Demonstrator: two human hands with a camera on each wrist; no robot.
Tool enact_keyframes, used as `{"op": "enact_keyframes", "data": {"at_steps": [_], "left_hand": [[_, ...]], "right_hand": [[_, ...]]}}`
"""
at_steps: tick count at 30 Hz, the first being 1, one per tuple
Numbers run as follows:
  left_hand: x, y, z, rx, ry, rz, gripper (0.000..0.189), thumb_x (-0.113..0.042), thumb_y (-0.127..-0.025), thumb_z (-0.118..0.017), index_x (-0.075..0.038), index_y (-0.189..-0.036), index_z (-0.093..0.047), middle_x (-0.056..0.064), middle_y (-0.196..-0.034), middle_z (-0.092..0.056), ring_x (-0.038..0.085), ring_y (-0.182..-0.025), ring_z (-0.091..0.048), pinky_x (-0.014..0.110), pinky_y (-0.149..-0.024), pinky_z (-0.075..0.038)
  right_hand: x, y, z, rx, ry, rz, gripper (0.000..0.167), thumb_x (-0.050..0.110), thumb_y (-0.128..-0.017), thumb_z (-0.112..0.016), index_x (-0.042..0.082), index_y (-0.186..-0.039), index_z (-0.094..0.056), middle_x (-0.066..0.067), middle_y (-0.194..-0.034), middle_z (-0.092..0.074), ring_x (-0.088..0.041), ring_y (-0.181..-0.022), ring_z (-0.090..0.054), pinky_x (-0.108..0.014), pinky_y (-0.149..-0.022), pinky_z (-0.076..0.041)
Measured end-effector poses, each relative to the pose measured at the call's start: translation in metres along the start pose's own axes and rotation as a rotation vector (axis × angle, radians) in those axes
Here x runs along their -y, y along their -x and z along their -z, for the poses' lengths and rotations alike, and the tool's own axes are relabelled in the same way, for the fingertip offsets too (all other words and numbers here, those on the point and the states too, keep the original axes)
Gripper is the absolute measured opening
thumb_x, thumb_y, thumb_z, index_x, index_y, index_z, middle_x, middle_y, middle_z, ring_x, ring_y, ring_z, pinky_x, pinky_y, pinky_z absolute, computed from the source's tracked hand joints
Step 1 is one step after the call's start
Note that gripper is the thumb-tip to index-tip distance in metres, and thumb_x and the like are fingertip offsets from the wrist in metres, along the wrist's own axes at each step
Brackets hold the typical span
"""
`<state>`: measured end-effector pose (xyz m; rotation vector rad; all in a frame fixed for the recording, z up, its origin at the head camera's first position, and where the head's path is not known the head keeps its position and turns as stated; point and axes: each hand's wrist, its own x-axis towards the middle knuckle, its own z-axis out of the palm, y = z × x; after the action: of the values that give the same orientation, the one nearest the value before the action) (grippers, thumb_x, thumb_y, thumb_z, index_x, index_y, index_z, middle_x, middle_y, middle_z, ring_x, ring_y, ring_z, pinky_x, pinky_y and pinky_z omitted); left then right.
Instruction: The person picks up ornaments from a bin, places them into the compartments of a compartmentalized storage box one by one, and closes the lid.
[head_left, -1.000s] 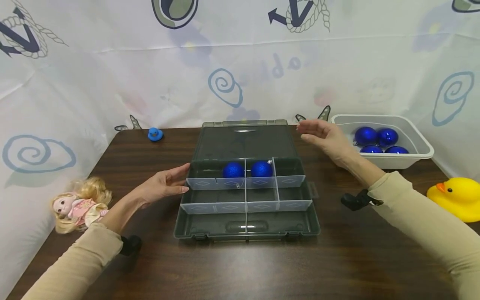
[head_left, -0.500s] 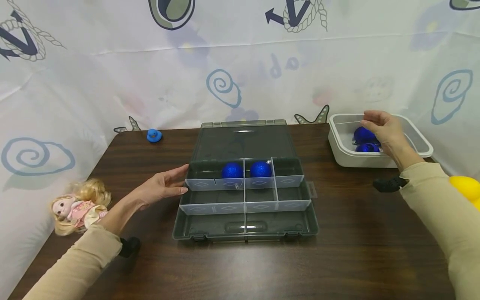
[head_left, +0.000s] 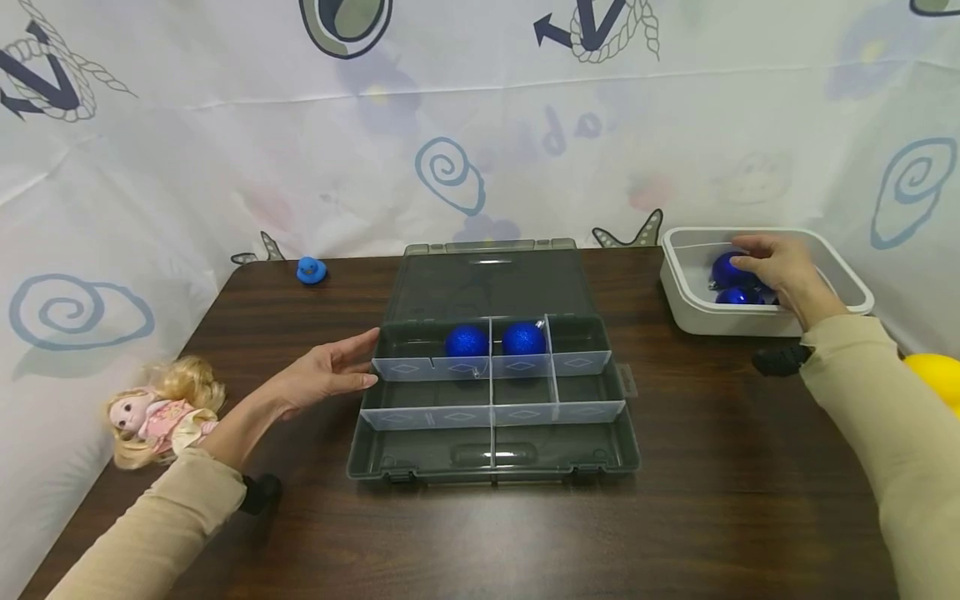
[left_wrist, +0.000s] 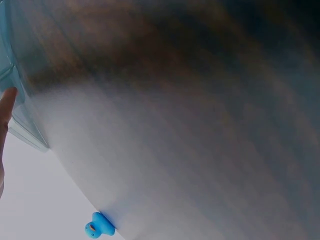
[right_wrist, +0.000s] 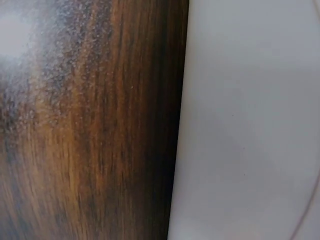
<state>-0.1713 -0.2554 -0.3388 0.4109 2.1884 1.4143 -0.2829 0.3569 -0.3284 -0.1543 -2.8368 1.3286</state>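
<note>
In the head view, a dark translucent divided box [head_left: 427, 454] lies on the table with its lid [head_left: 491, 283] folded back. Two glittery blue Christmas balls, a left one [head_left: 467, 340] and a right one [head_left: 523, 338], sit in neighbouring compartments of its back row. My left hand [head_left: 318, 375] has its fingertips at the box's left edge, fingers relaxed. Over at the right, my right hand [head_left: 783, 271] reaches down into a white bin [head_left: 697, 317] among more blue balls [head_left: 738, 296]. Its palm hides part of them, and I cannot tell whether its fingers grip one.
A blond doll [head_left: 161, 417] lies beside my left forearm. At the back left edge stands a small blue rubber duck [head_left: 311, 270]. Partly behind my right sleeve is a large yellow duck [head_left: 933, 379]. A patterned white curtain [head_left: 300, 150] closes off the back and sides.
My right hand has moved right from behind the box to over the bin, then lowered into it. The left hand has stayed at the box's edge.
</note>
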Motion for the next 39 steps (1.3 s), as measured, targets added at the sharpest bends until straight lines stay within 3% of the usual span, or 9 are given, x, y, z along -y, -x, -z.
{"op": "enact_keyframes", "data": {"at_steps": [1,3,11,18,28,33,39], "left_hand": [[0.0,0.0,0.0,0.0,0.0,0.001,0.082,-0.015,-0.092,-0.062,-0.002,-0.151,-0.007,0.019,-0.157,-0.001,0.044,-0.139,-0.015,0.053,-0.107,-0.026],[0.0,0.0,0.0,0.0,0.002,0.003,0.082,-0.015,-0.092,-0.062,-0.002,-0.151,-0.006,0.019,-0.157,-0.001,0.045,-0.139,-0.015,0.053,-0.107,-0.026],[0.0,0.0,0.0,-0.004,0.005,0.008,0.082,-0.015,-0.091,-0.062,-0.002,-0.151,-0.007,0.019,-0.157,-0.001,0.044,-0.139,-0.016,0.052,-0.106,-0.026],[0.0,0.0,-0.001,-0.006,0.008,0.01,0.082,-0.015,-0.091,-0.062,-0.002,-0.151,-0.007,0.019,-0.157,-0.002,0.044,-0.139,-0.016,0.052,-0.106,-0.026],[0.002,0.0,-0.002,-0.003,0.012,0.013,0.082,-0.015,-0.092,-0.062,-0.002,-0.151,-0.007,0.019,-0.157,-0.002,0.044,-0.139,-0.016,0.053,-0.107,-0.026],[0.002,0.0,-0.002,0.003,0.01,0.008,0.082,-0.015,-0.092,-0.062,-0.002,-0.151,-0.007,0.019,-0.157,-0.001,0.044,-0.139,-0.015,0.052,-0.106,-0.027],[0.0,0.0,0.0,0.006,0.007,-0.003,0.081,-0.015,-0.092,-0.061,-0.001,-0.151,-0.006,0.019,-0.157,-0.001,0.044,-0.139,-0.015,0.052,-0.106,-0.026]], "right_hand": [[0.0,-0.001,0.0,0.003,0.023,-0.013,0.054,0.022,-0.095,-0.055,-0.005,-0.139,-0.039,-0.011,-0.139,-0.049,-0.034,-0.127,-0.041,-0.048,-0.11,-0.03],[0.001,-0.002,-0.001,0.008,0.047,-0.02,0.052,0.019,-0.095,-0.055,-0.006,-0.138,-0.039,-0.025,-0.141,-0.04,-0.043,-0.13,-0.035,-0.051,-0.109,-0.029],[0.004,0.001,-0.002,0.066,0.12,-0.004,0.053,0.016,-0.094,-0.055,-0.007,-0.138,-0.036,-0.038,-0.135,-0.036,-0.049,-0.123,-0.036,-0.058,-0.103,-0.03],[0.009,0.001,-0.001,0.124,0.178,0.012,0.058,0.016,-0.093,-0.057,-0.01,-0.139,-0.033,-0.042,-0.133,-0.034,-0.054,-0.121,-0.036,-0.061,-0.101,-0.031],[0.011,-0.001,-0.005,0.127,0.264,0.048,0.058,0.014,-0.091,-0.06,-0.015,-0.133,-0.033,-0.044,-0.128,-0.037,-0.056,-0.118,-0.037,-0.061,-0.101,-0.031],[0.017,0.004,-0.004,0.122,0.239,0.068,0.062,0.023,-0.094,-0.057,-0.013,-0.138,-0.03,-0.043,-0.13,-0.036,-0.054,-0.118,-0.039,-0.058,-0.096,-0.036],[0.037,0.022,-0.009,0.008,0.084,0.114,0.069,0.034,-0.094,-0.056,-0.005,-0.143,-0.03,-0.034,-0.139,-0.037,-0.047,-0.126,-0.039,-0.046,-0.101,-0.039]]}}
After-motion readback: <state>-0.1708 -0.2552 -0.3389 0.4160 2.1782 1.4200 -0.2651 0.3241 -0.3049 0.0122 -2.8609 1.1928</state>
